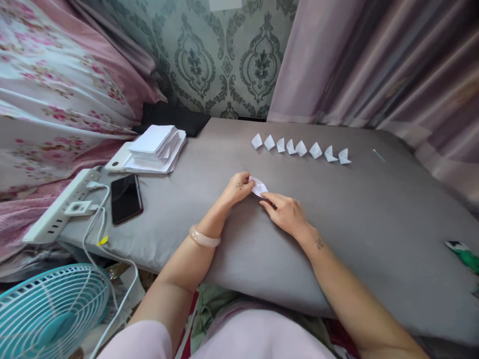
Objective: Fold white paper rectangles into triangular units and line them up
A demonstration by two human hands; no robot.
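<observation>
Between my two hands is a small piece of folded white paper, held just above the grey cloth-covered table. My left hand pinches its left end between thumb and fingers. At its lower right edge, my right hand grips it with thumb and fingertips. Part of the paper is hidden behind the fingers. Farther back, several folded white paper shapes with pointed tops stand in a row.
On the left lie a stack of white paper, a dark phone and a power strip with plugged-in cables. A blue fan stands at the lower left. A thin stick and a green object lie to the right.
</observation>
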